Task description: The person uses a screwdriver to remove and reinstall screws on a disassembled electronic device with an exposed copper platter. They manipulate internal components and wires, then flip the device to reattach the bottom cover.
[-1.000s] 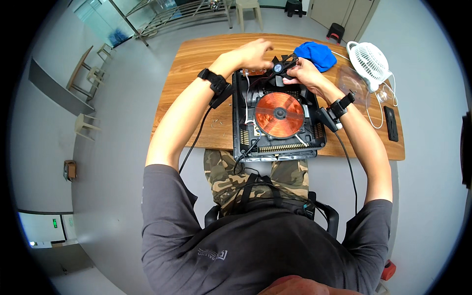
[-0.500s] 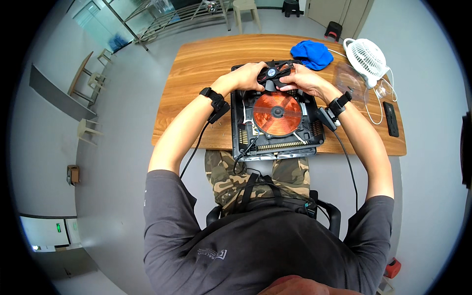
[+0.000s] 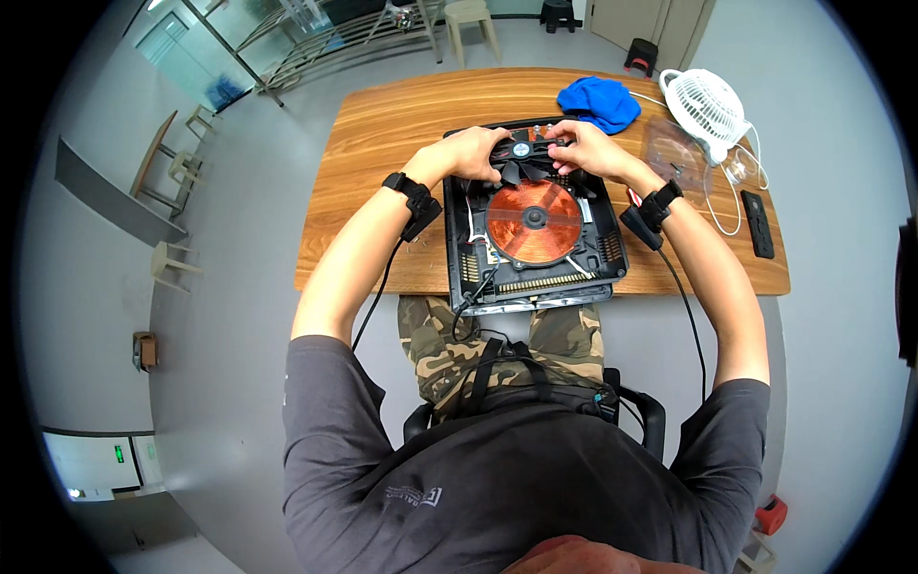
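Note:
An opened induction cooker housing (image 3: 457,225), black plastic, lies at the table's front edge. In its middle sits a round copper coil (image 3: 521,239) with a dark hub. Above the housing's far part I hold a black cooling fan (image 3: 521,150) with a light round label at its centre. My left hand (image 3: 473,153) grips the fan's left side, thumb toward me. The fingers of my right hand (image 3: 585,153) pinch its right edge. Dark fan blades point toward the coil. Thin wires run beside the coil, and the parts under the fan are mostly hidden.
Behind the housing to the right lies a blue cloth (image 3: 601,103). A white fan (image 3: 706,105) with its cable, a clear plastic tray (image 3: 674,158) and a dark flat strip (image 3: 757,225) occupy the table's right side. Cables hang from both of my wrist straps.
The fan has tipped, so its blades show more toward the coil. My right hand has shifted its hold to the fan's right edge, with fingers drawn closer together.

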`<control>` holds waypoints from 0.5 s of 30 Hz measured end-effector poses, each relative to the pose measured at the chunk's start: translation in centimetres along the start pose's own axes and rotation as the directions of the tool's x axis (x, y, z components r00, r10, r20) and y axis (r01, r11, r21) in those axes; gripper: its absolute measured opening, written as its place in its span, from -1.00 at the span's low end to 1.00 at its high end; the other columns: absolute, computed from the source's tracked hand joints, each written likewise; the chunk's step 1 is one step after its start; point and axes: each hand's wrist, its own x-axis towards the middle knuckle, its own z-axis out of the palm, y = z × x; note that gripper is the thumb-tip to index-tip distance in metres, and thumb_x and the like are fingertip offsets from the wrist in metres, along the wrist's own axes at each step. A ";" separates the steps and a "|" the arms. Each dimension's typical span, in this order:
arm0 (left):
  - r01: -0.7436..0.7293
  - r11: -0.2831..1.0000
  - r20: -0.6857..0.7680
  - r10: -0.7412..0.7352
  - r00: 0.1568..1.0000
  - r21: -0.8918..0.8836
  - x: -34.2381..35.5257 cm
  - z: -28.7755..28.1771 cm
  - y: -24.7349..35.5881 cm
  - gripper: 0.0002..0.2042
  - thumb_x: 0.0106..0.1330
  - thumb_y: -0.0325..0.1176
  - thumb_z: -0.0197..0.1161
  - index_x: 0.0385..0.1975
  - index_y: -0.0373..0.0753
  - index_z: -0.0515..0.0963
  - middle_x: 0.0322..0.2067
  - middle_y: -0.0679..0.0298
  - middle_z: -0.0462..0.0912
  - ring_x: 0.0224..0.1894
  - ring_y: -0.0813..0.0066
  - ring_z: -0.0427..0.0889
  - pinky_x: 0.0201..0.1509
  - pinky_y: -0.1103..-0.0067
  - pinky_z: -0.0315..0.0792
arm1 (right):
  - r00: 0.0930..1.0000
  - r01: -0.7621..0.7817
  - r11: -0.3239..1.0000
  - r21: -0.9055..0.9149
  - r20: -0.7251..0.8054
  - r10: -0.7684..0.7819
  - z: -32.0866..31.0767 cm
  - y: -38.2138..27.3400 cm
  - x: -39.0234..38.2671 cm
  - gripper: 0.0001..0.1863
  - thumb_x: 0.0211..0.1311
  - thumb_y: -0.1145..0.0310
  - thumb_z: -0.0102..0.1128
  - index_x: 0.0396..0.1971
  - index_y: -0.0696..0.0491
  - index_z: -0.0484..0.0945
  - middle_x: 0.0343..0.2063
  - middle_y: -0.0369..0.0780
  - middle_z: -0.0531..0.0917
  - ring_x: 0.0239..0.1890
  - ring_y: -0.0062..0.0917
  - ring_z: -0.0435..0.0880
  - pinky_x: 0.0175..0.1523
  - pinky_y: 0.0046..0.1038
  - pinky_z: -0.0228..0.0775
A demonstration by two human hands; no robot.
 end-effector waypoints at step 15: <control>0.056 0.998 -0.091 -0.060 0.994 -0.040 1.0 0.6 -0.4 -0.25 -0.01 -0.41 0.53 0.25 -0.34 0.36 -0.01 -0.16 0.66 0.10 -0.12 0.63 0.19 0.24 0.51 | 0.934 0.255 0.752 -0.608 -0.048 -0.355 -0.8 0.8 0.9 -0.59 0.06 0.49 0.46 -0.04 0.18 0.65 -0.18 -0.01 0.73 -0.10 -0.16 0.70 0.03 -0.25 0.53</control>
